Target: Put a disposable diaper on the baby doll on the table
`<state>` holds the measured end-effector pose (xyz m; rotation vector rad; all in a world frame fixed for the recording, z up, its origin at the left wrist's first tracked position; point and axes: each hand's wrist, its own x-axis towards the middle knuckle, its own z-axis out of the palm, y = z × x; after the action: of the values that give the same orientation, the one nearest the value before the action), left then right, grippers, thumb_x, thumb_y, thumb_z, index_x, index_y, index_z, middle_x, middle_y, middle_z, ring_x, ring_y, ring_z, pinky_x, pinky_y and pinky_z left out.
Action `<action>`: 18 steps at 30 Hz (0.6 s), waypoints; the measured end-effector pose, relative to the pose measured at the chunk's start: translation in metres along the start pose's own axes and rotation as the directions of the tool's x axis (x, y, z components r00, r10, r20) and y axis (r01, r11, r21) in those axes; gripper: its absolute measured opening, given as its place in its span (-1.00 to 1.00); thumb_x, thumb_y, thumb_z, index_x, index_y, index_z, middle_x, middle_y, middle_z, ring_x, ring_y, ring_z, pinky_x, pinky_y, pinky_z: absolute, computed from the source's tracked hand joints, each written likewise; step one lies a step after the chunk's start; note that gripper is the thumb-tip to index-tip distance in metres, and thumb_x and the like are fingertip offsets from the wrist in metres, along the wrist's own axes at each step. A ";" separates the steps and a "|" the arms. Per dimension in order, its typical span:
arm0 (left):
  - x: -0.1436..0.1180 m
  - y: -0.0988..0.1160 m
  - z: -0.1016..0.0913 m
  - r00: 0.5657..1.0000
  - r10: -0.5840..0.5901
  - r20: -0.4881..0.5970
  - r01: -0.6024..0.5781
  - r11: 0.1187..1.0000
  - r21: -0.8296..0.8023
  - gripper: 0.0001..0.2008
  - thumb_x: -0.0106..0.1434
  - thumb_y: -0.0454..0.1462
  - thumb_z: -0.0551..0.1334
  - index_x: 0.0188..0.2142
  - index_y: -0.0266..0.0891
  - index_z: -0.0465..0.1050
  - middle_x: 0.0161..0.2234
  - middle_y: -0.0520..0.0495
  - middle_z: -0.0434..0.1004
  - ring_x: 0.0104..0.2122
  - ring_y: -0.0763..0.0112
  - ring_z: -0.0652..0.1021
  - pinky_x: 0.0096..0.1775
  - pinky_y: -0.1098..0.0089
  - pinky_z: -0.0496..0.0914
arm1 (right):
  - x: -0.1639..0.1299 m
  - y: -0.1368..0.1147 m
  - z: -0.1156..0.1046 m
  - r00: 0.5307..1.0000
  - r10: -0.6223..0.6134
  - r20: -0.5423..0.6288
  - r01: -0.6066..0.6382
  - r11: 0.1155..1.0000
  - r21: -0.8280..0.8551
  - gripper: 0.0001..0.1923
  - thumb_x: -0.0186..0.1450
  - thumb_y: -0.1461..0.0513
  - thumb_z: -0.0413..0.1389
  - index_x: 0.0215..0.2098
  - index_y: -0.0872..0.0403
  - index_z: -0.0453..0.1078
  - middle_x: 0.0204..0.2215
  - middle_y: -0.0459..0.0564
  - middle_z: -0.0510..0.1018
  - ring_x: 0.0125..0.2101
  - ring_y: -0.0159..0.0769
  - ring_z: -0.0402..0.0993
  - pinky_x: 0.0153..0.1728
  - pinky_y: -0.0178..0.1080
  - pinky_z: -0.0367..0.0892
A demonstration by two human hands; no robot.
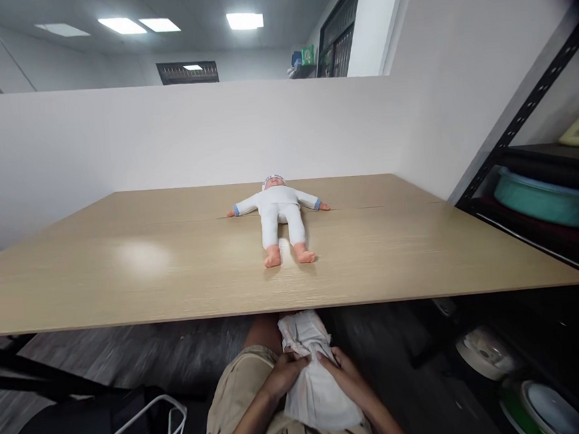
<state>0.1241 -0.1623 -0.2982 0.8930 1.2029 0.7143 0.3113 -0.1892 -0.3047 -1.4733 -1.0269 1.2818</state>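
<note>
— Both hands have a grip on what, at the bottom centre of the frame?

— A folded white diaper point(312, 376), held in the person's lap below the counter point(124, 277) edge. The left hand point(284, 376) presses its fingers closed on the diaper's left side; the right hand point(346, 375) does the same on the right, thumbs on top of the padding.

— And on the counter itself?

— A baby doll point(280, 218) in a white suit lies flat on its back at mid-frame, arms spread, bare feet pointing toward the camera. It is well apart from the hands.

— What else is in frame?

— At right, a black metal shelf point(532, 178) carries a teal basin point(549, 200); plates sit lower right. A white partition wall point(162, 133) stands behind the counter.
</note>
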 end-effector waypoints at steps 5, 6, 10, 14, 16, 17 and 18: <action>-0.052 0.030 0.017 0.995 0.099 -0.011 -0.100 0.992 -0.074 -0.14 -0.31 0.36 0.61 -0.26 -0.26 0.61 -0.33 -0.22 0.70 -0.19 -0.05 0.69 -0.02 0.09 0.57 | -0.043 -0.054 -0.007 0.993 -0.008 0.116 -0.007 0.992 0.128 -0.19 0.06 -0.38 0.43 -0.09 0.09 0.63 -0.14 0.17 0.75 -0.06 0.16 0.71 -0.03 0.01 0.60; -0.074 0.040 0.022 0.989 0.149 0.014 -0.147 0.984 -0.098 -0.14 -0.20 0.34 0.61 -0.15 -0.26 0.63 -0.28 -0.23 0.73 -0.19 -0.04 0.70 -0.03 0.10 0.59 | -0.062 -0.069 -0.010 0.989 -0.028 0.144 0.006 0.988 0.154 -0.20 0.12 -0.34 0.43 0.01 0.09 0.62 -0.06 0.18 0.76 -0.01 0.15 0.71 0.00 0.00 0.61; -0.173 0.095 0.045 0.919 0.393 0.008 -0.387 0.909 -0.152 -0.28 0.19 0.13 0.56 0.23 -0.13 0.58 -0.02 -0.24 0.77 0.02 -0.02 0.72 0.08 0.19 0.61 | -0.144 -0.146 -0.019 0.990 -0.134 0.047 0.114 0.948 0.296 -0.15 0.28 -0.22 0.42 0.38 -0.03 0.44 0.20 0.17 0.68 0.19 0.12 0.65 0.20 0.04 0.58; -0.214 0.148 0.052 0.864 0.503 -0.020 -0.500 0.854 -0.142 -0.27 0.31 0.04 0.53 0.37 -0.14 0.48 0.13 -0.27 0.72 0.13 0.00 0.69 0.16 0.22 0.58 | -0.170 -0.206 -0.014 0.976 -0.214 0.037 0.196 0.942 0.273 -0.18 0.33 -0.16 0.42 0.42 -0.05 0.40 0.26 0.17 0.64 0.19 0.07 0.65 0.17 -0.03 0.61; -0.202 0.160 0.046 0.869 0.494 0.004 -0.487 0.858 -0.160 -0.28 0.33 0.06 0.51 0.36 -0.17 0.47 0.08 -0.27 0.74 0.08 0.01 0.71 0.11 0.22 0.61 | -0.155 -0.216 -0.007 0.966 -0.247 0.074 0.220 0.941 0.258 -0.25 0.37 -0.15 0.40 0.38 -0.01 0.43 0.24 0.19 0.65 0.18 0.09 0.66 0.15 -0.03 0.62; -0.192 0.161 0.041 0.876 0.482 0.008 -0.474 0.864 -0.170 -0.29 0.34 0.07 0.50 0.35 -0.18 0.47 0.04 -0.26 0.75 0.04 0.02 0.72 0.08 0.22 0.62 | -0.145 -0.216 -0.003 0.961 -0.260 0.089 0.231 0.940 0.251 -0.27 0.38 -0.14 0.39 0.36 0.00 0.45 0.23 0.20 0.66 0.17 0.10 0.66 0.14 -0.02 0.63; -0.180 0.160 0.036 0.884 0.467 0.007 -0.458 0.870 -0.180 -0.30 0.34 0.08 0.50 0.33 -0.19 0.48 0.00 -0.25 0.76 0.00 0.04 0.73 0.04 0.23 0.63 | -0.134 -0.213 0.000 0.959 -0.267 0.094 0.237 0.940 0.245 -0.29 0.38 -0.14 0.38 0.34 0.02 0.46 0.22 0.21 0.66 0.18 0.11 0.66 0.13 -0.02 0.63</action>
<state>0.1175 -0.2455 -0.0697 1.0579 0.8667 1.1592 0.2894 -0.2649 -0.0655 -1.0580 -1.0709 1.2717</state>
